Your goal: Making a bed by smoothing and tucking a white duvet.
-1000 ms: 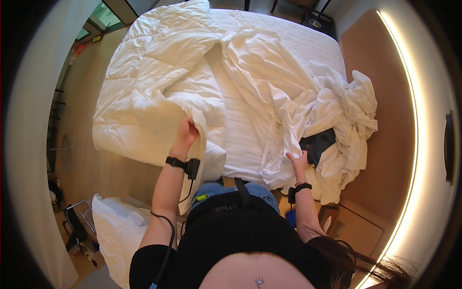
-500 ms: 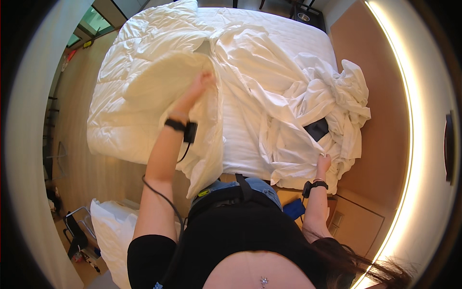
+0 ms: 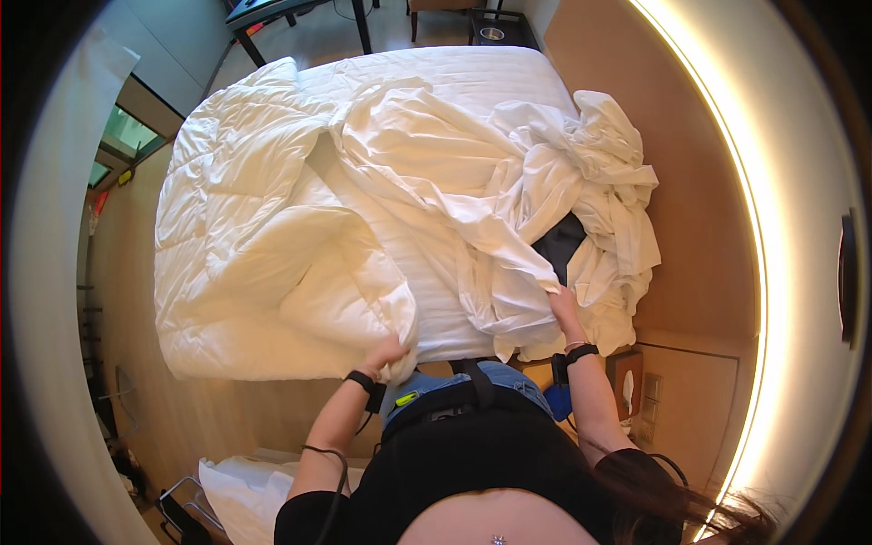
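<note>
A bed (image 3: 472, 86) with a white mattress fills the middle of the view. A thick quilted white duvet (image 3: 245, 236) is bunched over its left half. My left hand (image 3: 386, 352) grips the duvet's near corner at the bed's foot edge. A crumpled white sheet (image 3: 509, 182) lies across the right half, piled against the wall. My right hand (image 3: 561, 304) pinches a fold of that sheet near the right foot corner. A dark patch (image 3: 559, 245) shows through just beyond my right hand. Both wrists wear black bands.
A tan wall panel (image 3: 690, 227) with a lit strip runs along the bed's right side. A small wooden nightstand (image 3: 672, 391) stands by my right elbow. White linen (image 3: 241, 486) sits on a stand at lower left. A dark desk (image 3: 272, 14) stands beyond the bed.
My left hand has come back from reaching over the duvet to the bed's near edge, dragging the duvet corner with it. My right hand rose from beside the bed and took the sheet.
</note>
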The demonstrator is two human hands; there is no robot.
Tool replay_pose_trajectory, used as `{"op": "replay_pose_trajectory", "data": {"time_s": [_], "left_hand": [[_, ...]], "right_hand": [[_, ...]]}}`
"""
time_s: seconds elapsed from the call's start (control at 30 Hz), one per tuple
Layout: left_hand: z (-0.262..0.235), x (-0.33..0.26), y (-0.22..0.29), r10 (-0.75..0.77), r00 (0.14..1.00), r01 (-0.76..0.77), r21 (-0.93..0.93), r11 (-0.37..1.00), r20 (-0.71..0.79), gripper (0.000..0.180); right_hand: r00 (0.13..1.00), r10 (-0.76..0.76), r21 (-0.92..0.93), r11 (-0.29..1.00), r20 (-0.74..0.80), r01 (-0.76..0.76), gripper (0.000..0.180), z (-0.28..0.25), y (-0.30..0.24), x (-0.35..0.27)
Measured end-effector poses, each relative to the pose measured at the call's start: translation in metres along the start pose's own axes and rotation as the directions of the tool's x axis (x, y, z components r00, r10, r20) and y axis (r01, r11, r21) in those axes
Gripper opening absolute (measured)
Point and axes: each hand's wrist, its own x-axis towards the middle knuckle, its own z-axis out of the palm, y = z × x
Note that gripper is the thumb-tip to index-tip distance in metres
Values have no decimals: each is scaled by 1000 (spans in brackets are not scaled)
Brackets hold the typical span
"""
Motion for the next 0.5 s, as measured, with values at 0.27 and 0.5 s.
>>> {"op": "replay_pose_trajectory", "data": {"time_s": [0.27,0.5], "left_hand": [[-32,6,226,250,942,-334,-564,755,-223,38],[-24,-20,232,283,950,-26,-866,499,135,40]], "right_hand": [[938,-109,416,908,329,-41,39,29,-88,-60],[873,-472,35,881,128,471,79,45,-138,-118]]}}
